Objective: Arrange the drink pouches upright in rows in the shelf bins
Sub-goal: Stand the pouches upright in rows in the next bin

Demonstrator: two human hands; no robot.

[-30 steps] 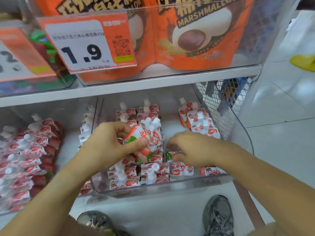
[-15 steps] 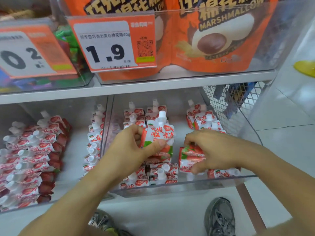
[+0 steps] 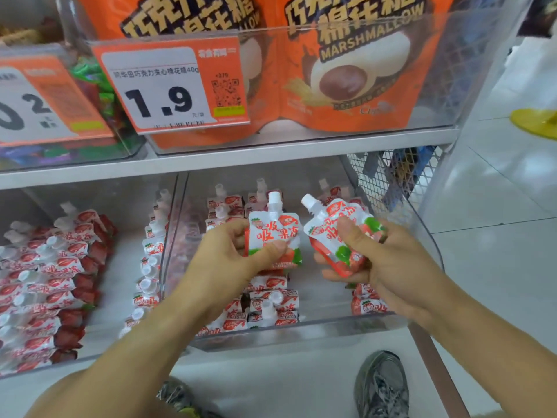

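My left hand (image 3: 224, 260) grips a white and red drink pouch (image 3: 274, 230) upright, spout up, above the clear right bin (image 3: 301, 333). My right hand (image 3: 388, 267) holds a second pouch (image 3: 334, 224), tilted with its spout toward the upper left, thumb across its front. Under both hands several pouches (image 3: 271, 300) stand in rows inside the bin, and more stand at its back (image 3: 229, 203). The right side of the bin holds a few pouches (image 3: 366, 303) near the front wall.
The left bin (image 3: 126, 267) holds rows of the same pouches (image 3: 45, 282). The shelf above carries orange marshmallow bags (image 3: 346, 70) behind a price tag (image 3: 168, 86). A wire mesh panel (image 3: 391, 176) closes the shelf's right end. My shoes (image 3: 381, 384) stand on the floor below.
My right hand has lifted a pouch out of the bin and raised it beside the one in my left hand. The left hand's pouch has been turned upright and raised.
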